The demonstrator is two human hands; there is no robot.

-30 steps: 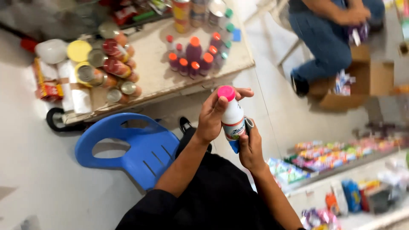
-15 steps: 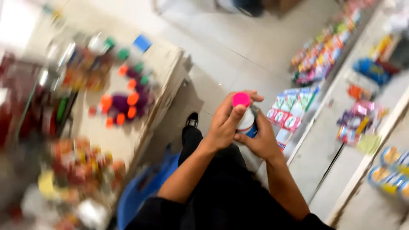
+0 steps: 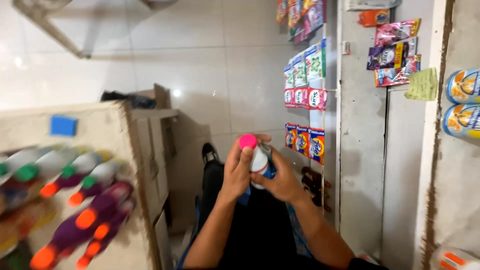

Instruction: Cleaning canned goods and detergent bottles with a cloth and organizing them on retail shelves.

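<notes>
A small white plastic bottle with a round pink cap [image 3: 256,155] is held upright above the lap, clasped between both hands. The left hand [image 3: 237,172] is wrapped around its side (thumb near the cap); the right hand [image 3: 281,179] is cupped beneath. Sachet strips [image 3: 302,82] hang nearby.

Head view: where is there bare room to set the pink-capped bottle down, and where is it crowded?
Both hands, left hand and right hand, hold the pink-capped bottle. Bare room: the wooden table top around the blue block, and the tiled floor beyond. Crowded: the table's near part with the capped bottles, and the sachet racks.
</notes>
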